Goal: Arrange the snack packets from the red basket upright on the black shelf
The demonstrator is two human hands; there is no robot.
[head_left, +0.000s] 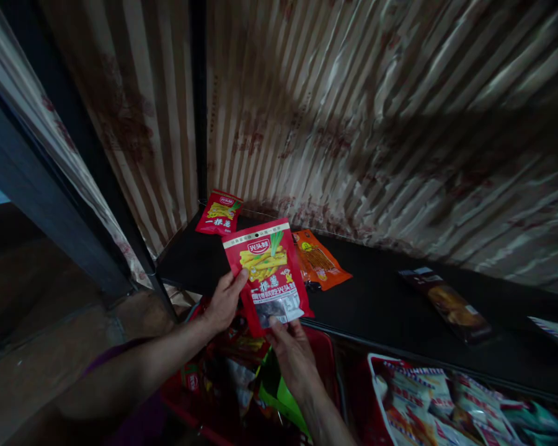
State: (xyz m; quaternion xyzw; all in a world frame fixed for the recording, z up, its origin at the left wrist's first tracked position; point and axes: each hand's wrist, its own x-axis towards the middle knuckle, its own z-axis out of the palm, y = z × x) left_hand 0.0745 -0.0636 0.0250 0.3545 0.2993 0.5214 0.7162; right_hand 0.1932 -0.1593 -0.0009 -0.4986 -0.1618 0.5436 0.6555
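A red snack bag (265, 269) with a white top strip and yellow food pictured on it is held up between both hands. My left hand (225, 301) grips its left edge, thumb on the front. At the lower edge, my right hand (294, 356) pinches the bag with its thumb in front; the fingers behind are partly hidden. Beyond it, a smaller red snack bag (219, 212) leans in the shelf corner. An orange snack packet (323, 260) lies on the shelf, partly covered by the held bag.
The black shelf (363, 303) also bears a brown packet (449, 303) on the right. Below it stand a red basket (328, 353) of assorted packets and a box of snack bags (428, 396). Striped fabric (353, 124) hangs behind; a dark post (198, 93) marks the corner.
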